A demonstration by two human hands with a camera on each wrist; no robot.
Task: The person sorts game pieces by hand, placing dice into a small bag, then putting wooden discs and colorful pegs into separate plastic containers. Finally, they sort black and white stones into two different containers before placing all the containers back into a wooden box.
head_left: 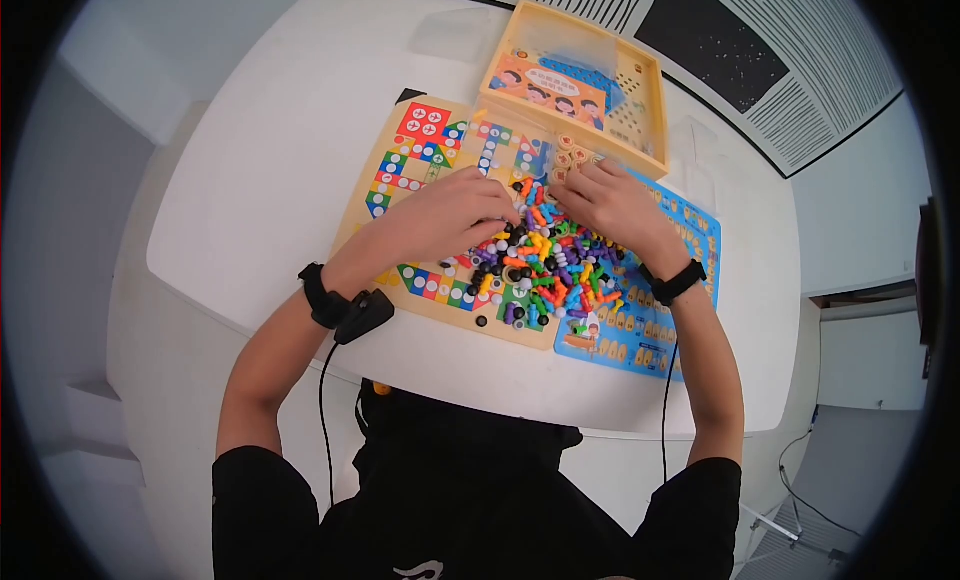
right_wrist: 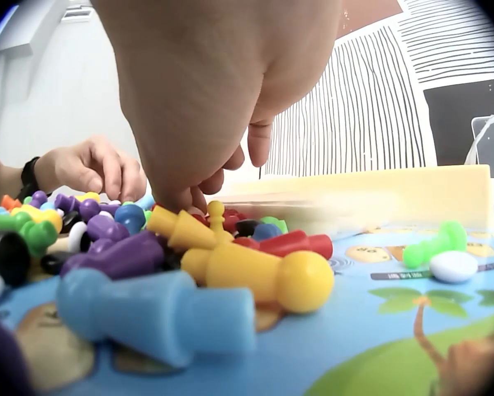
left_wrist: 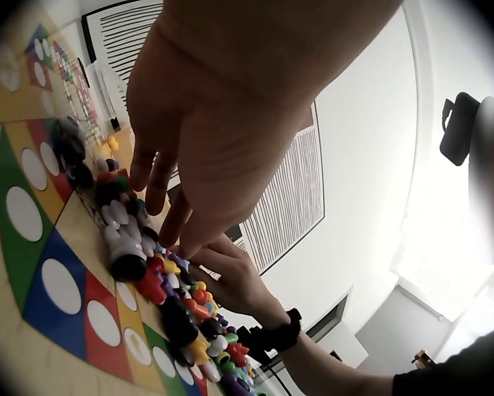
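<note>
Fingertips are the blind spot: right hand [head_left: 618, 208] has its fingers bent down behind its own palm in the right wrist view, tips lost among the pieces. Left hand [head_left: 452, 218] points its fingers down at the pile too, tips partly covered. Can't tell whether either one pinches a piece. Pieces under both hands are hidden, and a pale smear in front of the box in the right wrist view is too blurred to name. Small print on the sheet unreadable; wooden box [head_left: 660, 130] cut off in that same view

Pile of pegs [head_left: 570, 272]: loose heap of small glossy plastic pieces, round heads, flared bodies, mostly lying on their sides at all angles. Red, orange, yellow, green, blue, purple, black, white. It straddles the edge between the game board [head_left: 420, 280] on the left and the blue sheet [head_left: 703, 235] on the right. Left hand at its left upper side, right hand at its upper right. Near the right wrist camera: light blue peg [right_wrist: 152, 313], yellow peg [right_wrist: 263, 276] just beyond it, purple peg [right_wrist: 123, 257] beside them; white piece [right_wrist: 453, 266] lies apart, touching a green peg [right_wrist: 432, 247]

Wooden discs [head_left: 568, 158] with red marks sit by the right hand, next to the box; booklet [head_left: 550, 92] inside it
</note>
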